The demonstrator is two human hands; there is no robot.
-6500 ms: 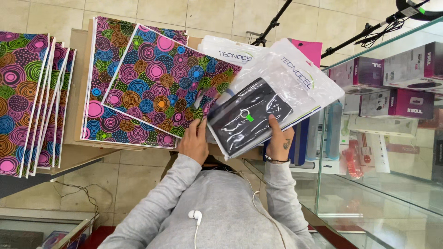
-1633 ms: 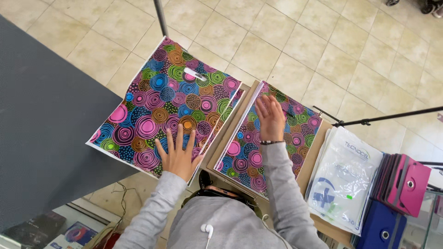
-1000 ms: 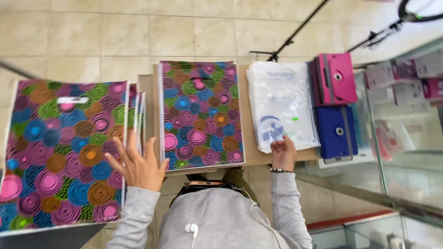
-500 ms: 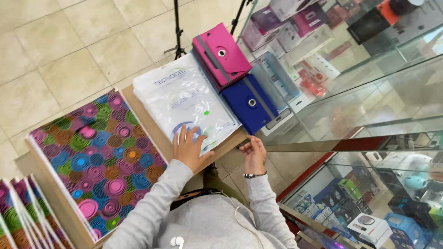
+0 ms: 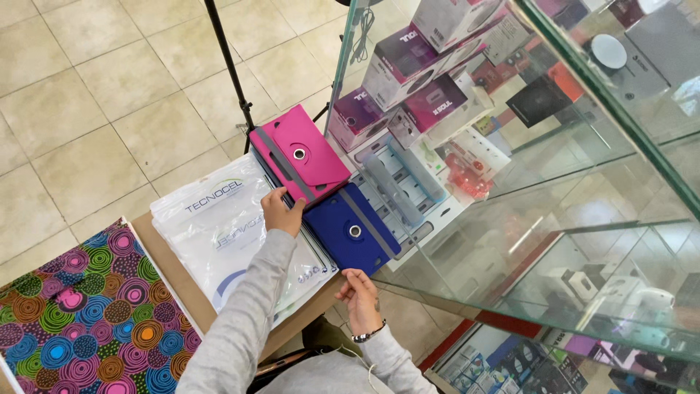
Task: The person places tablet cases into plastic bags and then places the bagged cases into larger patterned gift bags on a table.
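Tiled beige floor [image 5: 95, 87] beyond, a wooden counter [image 5: 182, 292] near, a glass display case [image 5: 554, 219] filling the right. At far left, a cover patterned with colourful circles [image 5: 87, 321]. Next to it, clear plastic bags [image 5: 226, 226] lying flat. Left hand [image 5: 283, 211] reaching over those bags, fingers curled onto the near-left edge of the pink tablet case [image 5: 302, 155], gripping lightly. Just right and nearer, the blue tablet case [image 5: 350, 235], long axis running from far left to near right, partly under the pink one. Right hand [image 5: 361, 299] loosely open just below the blue case's near corner, touching or almost so; contact unclear. Boxed goods [image 5: 423, 87] stacked behind the glass.
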